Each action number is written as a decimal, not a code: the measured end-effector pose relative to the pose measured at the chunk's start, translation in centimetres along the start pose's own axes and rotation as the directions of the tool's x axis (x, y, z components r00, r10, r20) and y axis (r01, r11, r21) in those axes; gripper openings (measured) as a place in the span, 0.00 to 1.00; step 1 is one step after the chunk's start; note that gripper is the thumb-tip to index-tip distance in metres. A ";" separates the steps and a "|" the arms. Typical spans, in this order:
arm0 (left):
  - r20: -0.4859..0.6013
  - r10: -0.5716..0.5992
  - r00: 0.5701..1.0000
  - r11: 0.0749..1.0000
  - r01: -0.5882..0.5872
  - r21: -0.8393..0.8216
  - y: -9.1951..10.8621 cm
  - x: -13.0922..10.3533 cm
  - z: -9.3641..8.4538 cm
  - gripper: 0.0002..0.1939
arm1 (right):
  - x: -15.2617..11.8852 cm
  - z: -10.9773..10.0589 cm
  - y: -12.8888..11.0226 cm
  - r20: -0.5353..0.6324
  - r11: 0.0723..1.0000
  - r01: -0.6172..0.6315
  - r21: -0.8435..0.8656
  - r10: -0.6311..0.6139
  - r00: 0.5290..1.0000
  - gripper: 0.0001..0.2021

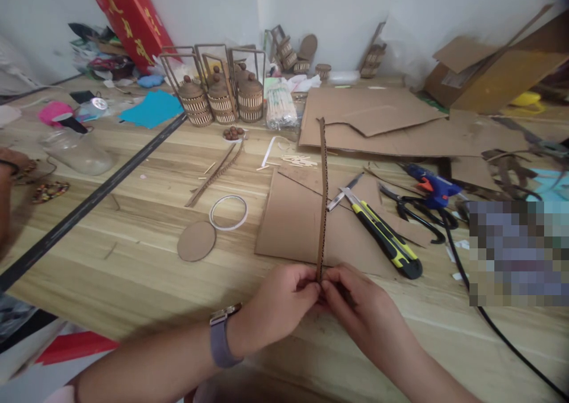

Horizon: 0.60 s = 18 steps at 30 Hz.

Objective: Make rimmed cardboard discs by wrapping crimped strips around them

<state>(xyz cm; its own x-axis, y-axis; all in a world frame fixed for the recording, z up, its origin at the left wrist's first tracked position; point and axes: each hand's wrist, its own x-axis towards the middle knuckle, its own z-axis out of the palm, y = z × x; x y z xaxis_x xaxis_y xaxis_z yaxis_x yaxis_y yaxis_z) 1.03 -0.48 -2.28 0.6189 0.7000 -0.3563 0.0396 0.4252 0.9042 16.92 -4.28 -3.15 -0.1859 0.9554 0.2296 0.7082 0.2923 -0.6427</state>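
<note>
My left hand (284, 299) and my right hand (362, 302) pinch the near end of a long, narrow cardboard strip (323, 195) between thumbs and fingers. The strip points away from me, its corrugated edge showing on the right. Beneath and beyond it lies a flat cardboard sheet (284, 225). A yellow and black utility knife (386, 237) rests on that sheet to the right of the strip, its blade near a small silver pen-like tool (355, 184). To the left are a cardboard disc (197, 241) and a roll of white tape (228, 213).
A blue glue gun (433, 185) and black-handled scissors (413, 210) lie at right, with a black cord (489, 320) running to the front edge. Small tiered baskets (220, 98), a bowl of brown beads (234, 134) and larger cardboard (377, 118) stand behind. Another person's hand (13, 163) is at far left.
</note>
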 end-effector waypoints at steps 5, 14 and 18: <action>-0.029 0.036 0.999 0.986 -0.031 0.161 0.3 -0.1 -0.1 0.09 | -0.2 0.1 0.1 -0.019 1.000 0.011 -0.026 -0.012 1.000 0.11; -0.042 0.047 0.998 0.978 -0.037 0.206 0.3 -0.2 -0.1 0.09 | -0.1 0.1 0.0 0.012 0.999 0.002 -0.032 -0.002 1.000 0.12; -0.025 0.047 0.999 0.988 -0.043 0.146 0.0 -0.2 -0.1 0.07 | -0.1 0.2 0.1 0.010 0.997 0.022 -0.078 -0.021 1.000 0.11</action>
<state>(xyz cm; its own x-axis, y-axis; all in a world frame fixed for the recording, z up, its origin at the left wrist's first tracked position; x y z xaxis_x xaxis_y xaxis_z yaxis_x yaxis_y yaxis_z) 0.79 -0.55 -2.25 0.6006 0.7331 -0.3192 0.1271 0.3066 0.9433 16.88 -4.39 -3.32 -0.2077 0.9493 0.2358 0.7549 0.3089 -0.5785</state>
